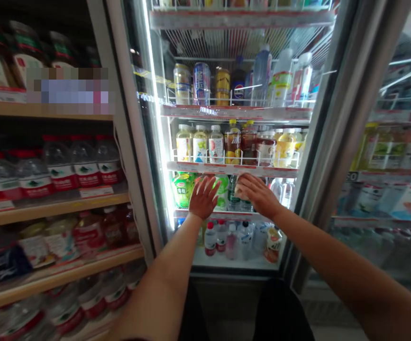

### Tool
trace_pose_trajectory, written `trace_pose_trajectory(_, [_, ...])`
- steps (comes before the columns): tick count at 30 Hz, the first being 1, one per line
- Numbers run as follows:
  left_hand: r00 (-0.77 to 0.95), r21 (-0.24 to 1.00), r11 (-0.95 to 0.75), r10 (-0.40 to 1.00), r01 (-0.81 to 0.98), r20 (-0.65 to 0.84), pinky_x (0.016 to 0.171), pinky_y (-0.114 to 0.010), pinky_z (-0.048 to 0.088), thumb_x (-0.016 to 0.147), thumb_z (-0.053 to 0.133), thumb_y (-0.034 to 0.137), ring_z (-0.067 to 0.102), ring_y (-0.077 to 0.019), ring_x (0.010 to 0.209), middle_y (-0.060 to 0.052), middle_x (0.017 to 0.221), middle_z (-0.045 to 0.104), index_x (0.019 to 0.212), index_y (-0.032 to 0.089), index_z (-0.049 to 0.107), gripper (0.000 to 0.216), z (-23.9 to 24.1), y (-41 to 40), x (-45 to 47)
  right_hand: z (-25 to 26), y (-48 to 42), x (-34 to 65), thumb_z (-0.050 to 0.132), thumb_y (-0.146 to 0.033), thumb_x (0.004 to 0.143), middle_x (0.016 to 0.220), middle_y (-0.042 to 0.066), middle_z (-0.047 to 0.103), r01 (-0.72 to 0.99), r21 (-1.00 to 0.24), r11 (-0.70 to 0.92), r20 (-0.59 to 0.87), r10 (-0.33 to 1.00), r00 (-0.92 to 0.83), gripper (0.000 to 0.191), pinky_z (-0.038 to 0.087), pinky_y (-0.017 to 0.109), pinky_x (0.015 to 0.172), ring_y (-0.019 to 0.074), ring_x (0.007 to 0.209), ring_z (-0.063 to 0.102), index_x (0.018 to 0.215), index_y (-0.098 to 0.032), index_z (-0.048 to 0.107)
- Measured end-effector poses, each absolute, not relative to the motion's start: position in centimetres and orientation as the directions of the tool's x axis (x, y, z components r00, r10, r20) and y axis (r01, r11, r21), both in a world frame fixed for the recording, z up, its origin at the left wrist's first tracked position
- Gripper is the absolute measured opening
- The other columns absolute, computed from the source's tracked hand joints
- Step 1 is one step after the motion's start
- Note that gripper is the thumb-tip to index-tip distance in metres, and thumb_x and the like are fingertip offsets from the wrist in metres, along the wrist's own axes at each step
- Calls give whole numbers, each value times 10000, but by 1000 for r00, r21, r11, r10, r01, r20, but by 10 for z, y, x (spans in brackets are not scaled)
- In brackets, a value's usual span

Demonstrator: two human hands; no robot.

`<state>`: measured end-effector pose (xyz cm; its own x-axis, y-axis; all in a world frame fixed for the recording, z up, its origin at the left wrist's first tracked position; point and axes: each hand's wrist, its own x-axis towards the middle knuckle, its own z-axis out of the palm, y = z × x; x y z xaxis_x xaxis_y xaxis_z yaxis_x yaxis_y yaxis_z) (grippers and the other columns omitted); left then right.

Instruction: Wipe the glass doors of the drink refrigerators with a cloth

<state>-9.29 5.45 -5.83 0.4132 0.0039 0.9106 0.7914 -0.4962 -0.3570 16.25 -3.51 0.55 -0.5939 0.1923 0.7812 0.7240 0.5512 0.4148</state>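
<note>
My left hand (204,198) is raised with its fingers spread, in front of the lower shelves of a lit drinks fridge (230,166). To its right, my right hand (258,193) has its fingers bent round a small, pale, crumpled cloth (240,188). Whether either hand touches the fridge's glass front is hard to tell. Behind the hands stand a green package (183,188) and a green-labelled bottle (222,192), both partly covered. One shelf up is a row of bottles, among them a yellow drink bottle (285,148).
Wooden shelves (84,201) at the left carry red-capped water bottles (59,163). A dark fridge frame (336,137) divides this fridge from another drinks fridge (386,189) on the right. Cans (201,84) stand on an upper shelf; small bottles (210,239) and a cup (272,244) are at the bottom.
</note>
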Motion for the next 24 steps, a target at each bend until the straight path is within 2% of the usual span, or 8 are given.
trace_pose_trajectory(2, [414, -363, -482, -2, 797, 910, 1260, -454, 123, 966, 480, 311, 138, -228, 1517, -43, 1551, 390, 1546, 254, 287, 614, -58, 54, -93, -2, -38, 167, 467, -162, 988, 1400, 103, 597, 685, 440, 581, 727, 217, -652, 390, 410, 491, 1159, 232, 1417, 421, 1365, -197, 561])
trace_pose_trajectory(6, [415, -375, -468, -18, 801, 910, 1261, -451, 119, 962, 481, 304, 130, -227, 1518, -43, 1550, 392, 1546, 248, 286, 618, -57, 54, -93, -15, -42, 181, 482, -164, 985, 1427, 144, 565, 786, 351, 508, 834, 212, -509, 418, 393, 534, 1166, 259, 1437, 388, 1401, -166, 528])
trace_pose_trajectory(11, [408, -349, -500, 9, 793, 913, 1263, -461, 121, 963, 475, 300, 134, -224, 1517, -46, 1554, 384, 1545, 261, 287, 613, -58, 54, -93, -32, -49, 201, 476, -153, 990, 1411, 102, 589, 631, 449, 633, 655, 247, -714, 407, 420, 502, 1161, 228, 1411, 430, 1389, -198, 546])
trace_pose_trajectory(15, [412, -357, -496, 1, 792, 911, 1266, -459, 117, 959, 479, 301, 140, -221, 1515, -39, 1557, 377, 1549, 266, 273, 626, -58, 55, -93, -49, -57, 219, 520, -166, 969, 1403, 122, 592, 725, 412, 553, 731, 274, -625, 431, 422, 531, 1158, 262, 1409, 432, 1398, -198, 545])
trace_pose_trajectory(19, [412, -351, -492, 18, 797, 911, 1263, -474, 130, 962, 468, 302, 136, -231, 1514, -35, 1569, 352, 1549, 271, 273, 619, -58, 56, -93, -65, -63, 237, 480, -104, 964, 1390, 103, 606, 646, 472, 600, 621, 293, -727, 447, 456, 503, 1133, 246, 1378, 475, 1393, -207, 549])
trace_pose_trajectory(24, [407, -358, -501, -13, 788, 913, 1266, -466, 120, 960, 480, 298, 134, -232, 1516, -37, 1568, 354, 1557, 266, 244, 644, -59, 57, -92, -78, -68, 252, 513, -122, 957, 1399, 125, 593, 662, 451, 599, 604, 341, -721, 444, 470, 526, 1109, 270, 1380, 469, 1394, -191, 548])
